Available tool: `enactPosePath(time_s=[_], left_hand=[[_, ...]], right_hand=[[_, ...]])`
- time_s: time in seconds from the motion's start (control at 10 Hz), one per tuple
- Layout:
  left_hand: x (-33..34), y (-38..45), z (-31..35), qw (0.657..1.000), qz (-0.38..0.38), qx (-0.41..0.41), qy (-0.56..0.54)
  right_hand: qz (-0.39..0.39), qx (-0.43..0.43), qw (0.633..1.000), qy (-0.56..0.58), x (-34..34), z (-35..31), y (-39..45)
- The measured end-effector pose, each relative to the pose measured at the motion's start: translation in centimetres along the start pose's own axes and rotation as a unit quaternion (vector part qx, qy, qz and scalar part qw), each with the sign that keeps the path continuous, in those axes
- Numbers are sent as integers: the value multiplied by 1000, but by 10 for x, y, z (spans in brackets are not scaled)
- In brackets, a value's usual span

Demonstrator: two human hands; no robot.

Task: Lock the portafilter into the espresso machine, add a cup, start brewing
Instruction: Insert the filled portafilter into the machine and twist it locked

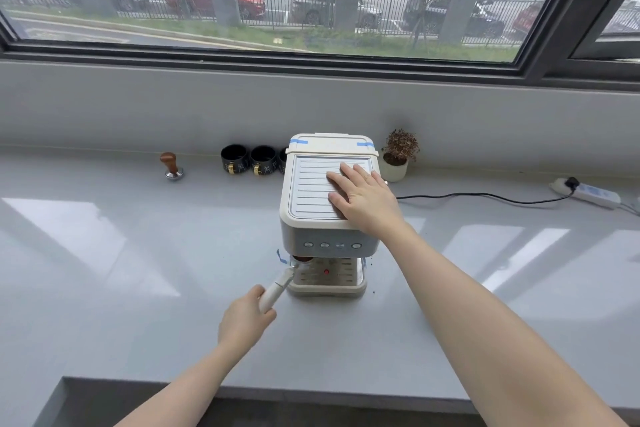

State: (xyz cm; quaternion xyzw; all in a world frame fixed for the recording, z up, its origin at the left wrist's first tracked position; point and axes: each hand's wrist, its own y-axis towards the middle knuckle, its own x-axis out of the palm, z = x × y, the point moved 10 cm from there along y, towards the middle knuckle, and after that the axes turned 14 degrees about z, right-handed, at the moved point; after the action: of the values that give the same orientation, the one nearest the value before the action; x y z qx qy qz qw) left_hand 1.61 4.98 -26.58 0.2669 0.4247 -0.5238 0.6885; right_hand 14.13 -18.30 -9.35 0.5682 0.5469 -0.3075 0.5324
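Locking is the step judged to be in hand: the portafilter (292, 269) is held up at the left front of the espresso machine (325, 215), its basket tucked under the brew head and its pale handle angled out toward the lower left. Coffee grounds can be seen in the basket's exposed edge. No cup stands on the drip tray (327, 282) yet; the black cups (249, 159) are lined up on the counter (138, 253) behind and to the left of the machine, near a wooden-handled tamper (172, 166).

Several things could be spoiled from here. If the handle is swung before the basket lugs are seated, the portafilter may drop or jam — and grounds would be tipped onto the tray. A hard twist could also slide or tip the light machine on the glossy counter if the bracing hand is lifted. Whether the lugs are engaged cannot be told, since the joint is hidden under the body.

The left hand (247, 317) is wrapped around the handle's end, fingers closed on it, forearm reaching up from below. The right hand (363, 198) is laid flat, fingers spread, on the ribbed top plate — pressing down, gripping nothing, arm extended across from the right.
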Motion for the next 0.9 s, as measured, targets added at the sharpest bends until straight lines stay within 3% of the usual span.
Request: enactPosePath(time_s=[0.4,0.9], left_hand=[[1,13,45,999,-7,31,-38],[-2,37,55,997,-33,48,-59]], right_hand=[[5,11,1000,7,-1,1,-1],[11,11,1000,0,-2,1,-1]])
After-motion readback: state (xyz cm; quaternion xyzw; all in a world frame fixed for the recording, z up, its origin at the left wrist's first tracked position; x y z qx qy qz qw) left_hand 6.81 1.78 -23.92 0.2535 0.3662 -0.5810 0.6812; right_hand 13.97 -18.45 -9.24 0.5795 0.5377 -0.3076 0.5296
